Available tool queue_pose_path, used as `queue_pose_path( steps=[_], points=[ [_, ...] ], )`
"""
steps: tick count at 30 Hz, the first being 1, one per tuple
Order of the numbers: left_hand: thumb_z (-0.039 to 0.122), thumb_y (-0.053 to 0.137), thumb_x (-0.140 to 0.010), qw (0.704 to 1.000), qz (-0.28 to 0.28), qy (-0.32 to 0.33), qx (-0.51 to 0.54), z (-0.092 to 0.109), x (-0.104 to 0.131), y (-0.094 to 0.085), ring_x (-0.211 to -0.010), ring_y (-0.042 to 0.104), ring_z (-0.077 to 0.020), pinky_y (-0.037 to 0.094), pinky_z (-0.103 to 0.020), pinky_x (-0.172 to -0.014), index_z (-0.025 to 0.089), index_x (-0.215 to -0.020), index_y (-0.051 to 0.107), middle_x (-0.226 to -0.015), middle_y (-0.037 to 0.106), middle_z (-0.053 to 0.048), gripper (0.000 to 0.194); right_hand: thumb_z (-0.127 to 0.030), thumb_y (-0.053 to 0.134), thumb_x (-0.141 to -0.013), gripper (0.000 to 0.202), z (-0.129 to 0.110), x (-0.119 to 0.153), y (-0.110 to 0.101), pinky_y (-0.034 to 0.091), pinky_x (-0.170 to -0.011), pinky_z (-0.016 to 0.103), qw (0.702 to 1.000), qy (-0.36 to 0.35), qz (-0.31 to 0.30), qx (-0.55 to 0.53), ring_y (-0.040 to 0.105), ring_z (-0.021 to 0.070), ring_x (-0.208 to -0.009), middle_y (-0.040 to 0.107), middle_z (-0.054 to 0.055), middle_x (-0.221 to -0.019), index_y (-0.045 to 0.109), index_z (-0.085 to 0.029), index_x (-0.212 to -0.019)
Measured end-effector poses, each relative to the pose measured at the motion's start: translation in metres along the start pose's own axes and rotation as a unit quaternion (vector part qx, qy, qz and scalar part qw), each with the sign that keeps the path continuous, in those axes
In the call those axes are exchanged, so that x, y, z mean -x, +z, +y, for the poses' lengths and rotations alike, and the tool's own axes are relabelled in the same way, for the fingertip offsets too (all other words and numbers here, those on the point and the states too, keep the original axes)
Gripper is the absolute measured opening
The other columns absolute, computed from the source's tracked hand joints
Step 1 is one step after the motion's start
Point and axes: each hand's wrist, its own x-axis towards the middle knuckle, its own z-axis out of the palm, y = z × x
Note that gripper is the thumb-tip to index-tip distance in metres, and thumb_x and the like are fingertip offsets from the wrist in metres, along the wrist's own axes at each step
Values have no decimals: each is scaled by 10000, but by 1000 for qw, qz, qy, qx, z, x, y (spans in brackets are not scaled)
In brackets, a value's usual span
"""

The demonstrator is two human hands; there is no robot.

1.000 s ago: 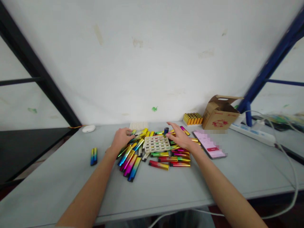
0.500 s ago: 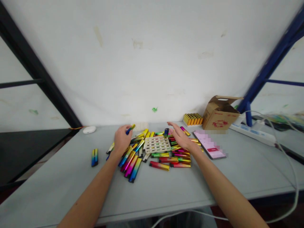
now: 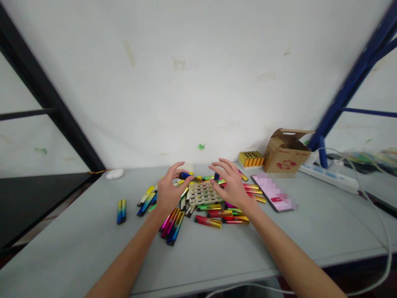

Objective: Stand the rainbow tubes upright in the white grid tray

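A heap of shiny multicoloured lighters lies in the middle of the grey table. On the heap rests a white grid tray with one dark blue lighter standing in its far corner. My left hand is raised over the tray's left side, its fingertips pinching a blue and yellow lighter. My right hand hovers over the tray's right side with fingers spread, touching nothing that I can make out.
Two lighters lie apart at the left. A phone with a pink screen, an open cardboard box, a tray of orange lighters, a power strip with cables and a white round object line the back.
My left hand picked a blue and yellow lighter out of the heap and carried it up and right, toward the tray. My right hand lifted slightly and moved nearer the tray.
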Motion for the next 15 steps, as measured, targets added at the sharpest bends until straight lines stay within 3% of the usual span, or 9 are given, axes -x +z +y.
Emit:
queue_pose_path(
  steps=[3,7,11,15],
  points=[
    [319,712,-777,1000,-12,28,-5,11,8,3,-820,686,-157,527,-295,-839,223,-1204,517,-886,715,-5,480,-340,620,-824,291,-12,3,6,355,-1058,509,999,-29,-23,35,345,302,-1331,578,92,-1265,659,-219,-1086],
    [284,693,-797,999,-22,29,18,18,15,6,-852,682,-157,513,-298,-873,225,-1215,506,-909,714,-15,462,-357,618,-834,210,-13,8,15,379,-1052,490,997,-42,-69,21,360,299,-1324,601,84,-1227,699,-208,-959],
    [275,658,-813,996,-39,-17,82,17,18,10,-897,670,-179,507,-310,-881,216,-1228,517,-958,702,-46,442,-327,597,-857,186,-10,10,18,394,-1049,490,997,-20,-69,-6,396,286,-1299,630,72,-1172,698,-218,-968],
    [333,646,-810,981,-63,-102,152,15,17,16,-966,648,-220,489,-337,-911,202,-1128,629,-1056,688,-81,345,-341,576,-870,194,-9,10,19,384,-1052,515,998,-1,-68,-14,412,293,-1285,633,72,-1170,694,-228,-974]
  ],
)
